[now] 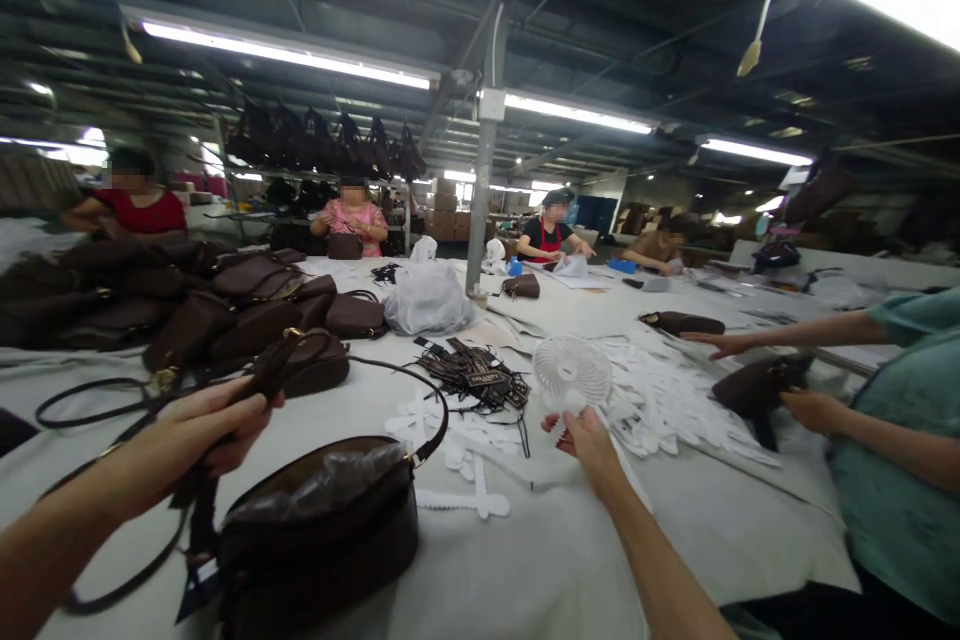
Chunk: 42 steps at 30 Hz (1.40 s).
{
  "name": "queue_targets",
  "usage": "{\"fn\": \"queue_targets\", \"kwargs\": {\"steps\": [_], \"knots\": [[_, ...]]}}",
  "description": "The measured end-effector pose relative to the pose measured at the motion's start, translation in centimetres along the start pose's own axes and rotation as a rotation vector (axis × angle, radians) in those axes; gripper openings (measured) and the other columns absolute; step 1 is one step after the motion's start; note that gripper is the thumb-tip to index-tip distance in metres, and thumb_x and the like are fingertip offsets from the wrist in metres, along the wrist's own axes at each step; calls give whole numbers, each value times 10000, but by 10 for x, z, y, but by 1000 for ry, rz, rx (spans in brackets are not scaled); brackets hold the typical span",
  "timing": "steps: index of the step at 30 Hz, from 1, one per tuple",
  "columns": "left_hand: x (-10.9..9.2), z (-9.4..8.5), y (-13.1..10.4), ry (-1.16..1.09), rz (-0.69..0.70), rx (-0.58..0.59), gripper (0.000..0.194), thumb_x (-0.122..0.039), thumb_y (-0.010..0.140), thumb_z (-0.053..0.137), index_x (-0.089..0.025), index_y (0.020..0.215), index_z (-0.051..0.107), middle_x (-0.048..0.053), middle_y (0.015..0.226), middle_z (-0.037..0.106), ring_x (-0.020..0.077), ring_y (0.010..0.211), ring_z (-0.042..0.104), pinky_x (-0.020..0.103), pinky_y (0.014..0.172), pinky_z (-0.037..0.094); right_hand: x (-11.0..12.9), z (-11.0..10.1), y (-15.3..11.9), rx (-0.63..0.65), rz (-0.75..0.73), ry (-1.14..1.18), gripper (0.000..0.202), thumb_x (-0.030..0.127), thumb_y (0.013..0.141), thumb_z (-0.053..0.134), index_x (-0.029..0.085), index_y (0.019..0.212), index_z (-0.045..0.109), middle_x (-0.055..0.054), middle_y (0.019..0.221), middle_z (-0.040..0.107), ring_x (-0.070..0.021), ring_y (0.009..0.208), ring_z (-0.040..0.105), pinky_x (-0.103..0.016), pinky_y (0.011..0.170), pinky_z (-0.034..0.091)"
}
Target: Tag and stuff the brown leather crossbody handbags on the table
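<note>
My left hand (217,425) is closed around the dark brown strap (271,370) of a handbag, above the table's left side. Just below it stands that brown handbag (322,530), its top open with clear plastic wrapping (326,485) inside. A thin handle (439,420) arches up from the bag's right end. My right hand (589,440) pinches a white strip with a toothed edge (559,432), in front of a small white fan (571,370). Loose white toothed strips (465,495) lie between my hands. Beyond them is a heap of black hang tags (480,375).
Brown handbags (202,310) are piled at the left. More white strips (675,400) spread right of the fan. A clear plastic bag (427,300) sits near a post (480,190). At the right, a co-worker in green (900,440) handles a brown bag (757,385); others work farther back.
</note>
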<state>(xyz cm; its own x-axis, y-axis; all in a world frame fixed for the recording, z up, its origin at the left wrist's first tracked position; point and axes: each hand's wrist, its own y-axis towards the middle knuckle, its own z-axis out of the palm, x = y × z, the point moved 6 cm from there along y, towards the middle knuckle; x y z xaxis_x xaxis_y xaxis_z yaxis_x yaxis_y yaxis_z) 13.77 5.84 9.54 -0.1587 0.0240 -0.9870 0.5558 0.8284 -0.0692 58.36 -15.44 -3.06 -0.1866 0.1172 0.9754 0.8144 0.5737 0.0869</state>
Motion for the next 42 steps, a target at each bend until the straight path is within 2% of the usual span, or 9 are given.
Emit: {"fn": "queue_targets", "kwargs": {"steps": [4, 8, 14, 18, 21, 25, 30, 35, 42], "knots": [[-7, 16, -6, -68, 65, 179, 357, -462, 722, 689, -177, 872, 536, -95, 570, 340, 46, 441, 250, 192, 416, 196, 68, 27, -37, 222, -66, 135, 336, 503, 724, 649, 200, 804, 527, 16, 687, 636, -118, 542, 599, -257, 544, 516], [-10, 19, -7, -99, 108, 240, 329, -424, 743, 662, -163, 880, 515, -99, 601, 347, 31, 430, 246, 178, 403, 187, 121, 80, -94, 459, -49, 223, 381, 519, 694, 731, 204, 746, 523, 56, 630, 546, -113, 546, 587, -222, 474, 486], [-13, 20, -2, -131, 170, 320, 256, -337, 720, 637, -159, 862, 519, -106, 567, 377, 29, 392, 274, 185, 387, 234, 152, 194, -174, 813, 38, 224, 413, 517, 652, 749, 185, 820, 571, 50, 669, 525, -75, 492, 527, -173, 376, 392], [-11, 19, -8, -169, 202, 342, 238, -303, 727, 628, -157, 891, 536, -102, 565, 398, 33, 393, 299, 186, 391, 234, 164, 237, -192, 811, 57, 233, 456, 485, 572, 801, 166, 782, 552, 74, 605, 478, -27, 436, 405, -132, 346, 265], [-9, 15, -11, -218, 205, 338, 257, -316, 728, 639, -159, 898, 526, -106, 565, 393, 31, 389, 296, 190, 396, 232, 171, 247, -197, 841, 118, 351, 493, 465, 532, 836, 165, 787, 540, 52, 660, 539, -31, 479, 454, -142, 404, 341], [-5, 8, -9, -299, 197, 338, 342, -420, 735, 656, -164, 907, 507, -114, 587, 368, 19, 393, 267, 191, 413, 233, 170, 251, -204, 913, 212, 467, 523, 411, 508, 879, 171, 785, 505, 80, 615, 498, 12, 416, 323, -115, 375, 186], [2, 5, -4, -355, 173, 354, 350, -416, 748, 668, -160, 926, 508, -115, 583, 356, 20, 400, 255, 193, 419, 223, 164, 250, -198, 775, 125, 388, 509, 496, 571, 830, 188, 780, 483, 81, 591, 493, -13, 414, 352, -128, 367, 171], [-1, 12, -6, -369, 180, 362, 322, -388, 753, 650, -163, 940, 516, -112, 585, 355, 23, 402, 264, 191, 421, 226, 167, 251, -200, 826, 194, 496, 594, 441, 601, 832, 243, 1047, 494, 100, 637, 484, 2, 406, 233, -123, 376, 90], [-4, 23, -5, -341, 167, 381, 300, -341, 749, 625, -164, 961, 509, -113, 571, 358, 27, 398, 243, 194, 419, 222, 156, 249, -198, 827, 139, 384, 507, 522, 575, 821, 147, 855, 625, 53, 665, 493, -16, 448, 372, -137, 357, 261]]}}
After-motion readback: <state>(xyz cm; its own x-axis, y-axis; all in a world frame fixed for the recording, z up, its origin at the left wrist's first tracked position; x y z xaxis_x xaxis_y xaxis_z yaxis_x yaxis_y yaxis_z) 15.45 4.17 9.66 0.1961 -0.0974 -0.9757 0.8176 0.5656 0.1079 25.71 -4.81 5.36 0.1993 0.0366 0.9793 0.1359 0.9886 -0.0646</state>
